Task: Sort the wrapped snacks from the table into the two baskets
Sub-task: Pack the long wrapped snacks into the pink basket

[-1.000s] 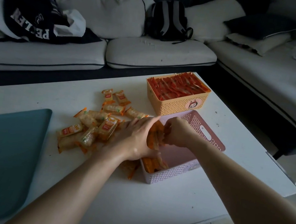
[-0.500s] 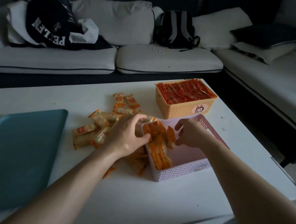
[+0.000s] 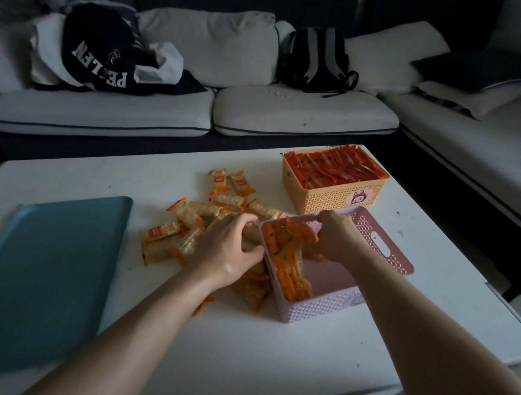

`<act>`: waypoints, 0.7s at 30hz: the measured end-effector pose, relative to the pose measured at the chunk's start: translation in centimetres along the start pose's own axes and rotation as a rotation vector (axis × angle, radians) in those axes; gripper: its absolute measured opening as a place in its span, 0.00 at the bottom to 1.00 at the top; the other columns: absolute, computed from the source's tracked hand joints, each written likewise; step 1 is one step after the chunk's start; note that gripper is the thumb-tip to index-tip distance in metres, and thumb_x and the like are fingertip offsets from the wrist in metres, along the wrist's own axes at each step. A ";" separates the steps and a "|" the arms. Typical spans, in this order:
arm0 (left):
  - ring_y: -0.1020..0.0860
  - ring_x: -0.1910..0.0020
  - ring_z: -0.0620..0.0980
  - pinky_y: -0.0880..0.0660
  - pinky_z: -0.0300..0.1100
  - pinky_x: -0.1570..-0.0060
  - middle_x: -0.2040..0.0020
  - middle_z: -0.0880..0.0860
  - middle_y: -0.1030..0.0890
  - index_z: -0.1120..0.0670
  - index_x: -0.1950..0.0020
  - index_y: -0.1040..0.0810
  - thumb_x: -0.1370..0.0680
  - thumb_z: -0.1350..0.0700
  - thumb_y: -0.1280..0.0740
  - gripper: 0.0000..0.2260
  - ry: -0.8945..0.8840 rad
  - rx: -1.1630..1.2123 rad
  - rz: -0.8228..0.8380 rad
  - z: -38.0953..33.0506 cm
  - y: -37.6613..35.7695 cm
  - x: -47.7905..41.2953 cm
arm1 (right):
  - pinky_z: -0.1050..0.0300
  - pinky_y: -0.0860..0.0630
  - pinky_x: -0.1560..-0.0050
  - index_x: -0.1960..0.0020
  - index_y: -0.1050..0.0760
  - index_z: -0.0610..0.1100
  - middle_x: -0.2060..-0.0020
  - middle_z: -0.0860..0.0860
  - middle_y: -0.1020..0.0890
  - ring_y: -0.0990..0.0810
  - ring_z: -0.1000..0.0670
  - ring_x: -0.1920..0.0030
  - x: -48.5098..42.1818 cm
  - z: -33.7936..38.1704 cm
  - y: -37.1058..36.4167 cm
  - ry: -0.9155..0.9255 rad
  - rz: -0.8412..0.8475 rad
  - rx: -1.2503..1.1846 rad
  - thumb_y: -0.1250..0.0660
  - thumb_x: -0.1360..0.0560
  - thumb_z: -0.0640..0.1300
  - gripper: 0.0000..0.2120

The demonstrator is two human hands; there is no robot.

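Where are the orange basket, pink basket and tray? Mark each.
orange basket [image 3: 332, 201], head view, front lattice wall.
pink basket [image 3: 321, 306], head view, near wall.
tray [image 3: 36, 270], head view, bare middle.

Orange-and-cream wrapped snacks [image 3: 186, 217] are piled loosely just left of the pink lattice basket [image 3: 398, 263], in which more are packed along the left wall. Just behind, the orange lattice basket [image 3: 326, 201] is filled with red wrapped sticks [image 3: 333, 169].
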State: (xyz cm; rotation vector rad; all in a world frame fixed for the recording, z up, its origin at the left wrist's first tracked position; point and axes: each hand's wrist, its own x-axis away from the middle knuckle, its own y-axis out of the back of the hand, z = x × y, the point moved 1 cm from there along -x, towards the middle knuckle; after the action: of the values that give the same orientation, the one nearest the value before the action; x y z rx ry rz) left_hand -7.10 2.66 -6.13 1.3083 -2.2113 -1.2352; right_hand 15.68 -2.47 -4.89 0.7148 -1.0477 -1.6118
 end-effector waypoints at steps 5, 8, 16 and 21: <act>0.26 0.35 0.49 0.24 0.50 0.38 0.33 0.47 0.24 0.47 0.29 0.28 0.22 0.49 0.30 0.21 0.026 0.009 0.002 0.4 0.5 -0.1 | 0.66 0.24 0.68 0.35 0.27 0.39 0.48 0.43 0.18 0.19 0.48 0.56 0.5 0.0 1.5 -0.115 -0.005 0.140 0.32 0.25 0.30 0.19; 0.22 0.43 0.48 0.24 0.44 0.49 0.43 0.45 0.22 0.46 0.41 0.22 0.22 0.55 0.32 0.11 0.042 -0.084 -0.026 1.6 1.9 0.6 | 0.67 0.27 0.71 0.34 0.26 0.43 0.47 0.46 0.18 0.19 0.52 0.60 2.4 3.9 2.6 -0.007 -0.141 0.114 0.34 0.25 0.32 0.20; 0.33 0.31 0.58 0.25 0.54 0.41 0.33 0.52 0.34 0.48 0.31 0.30 0.23 0.43 0.39 0.22 0.140 -0.494 0.419 6.0 1.1 5.6 | 0.47 0.24 0.39 0.25 0.38 0.36 0.31 0.35 0.32 0.28 0.35 0.35 9.4 15.3 -8.4 0.188 0.172 0.353 0.37 0.20 0.42 0.26; 0.33 0.38 0.54 0.25 0.49 0.43 0.34 0.43 0.34 0.46 0.44 0.22 0.25 0.48 0.31 0.11 0.161 -0.465 0.336 8.9 2.7 8.3 | 0.39 0.30 0.33 0.22 0.45 0.37 0.26 0.37 0.41 0.39 0.32 0.28 8.9 15.0 -13.2 -0.048 0.157 0.423 0.40 0.20 0.44 0.31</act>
State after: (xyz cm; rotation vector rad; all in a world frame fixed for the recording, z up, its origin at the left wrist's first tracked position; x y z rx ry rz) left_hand -18.63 1.19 -10.63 0.7885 -1.7897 -1.3467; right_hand -5.40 -5.73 -9.60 0.8495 -1.4651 -1.2897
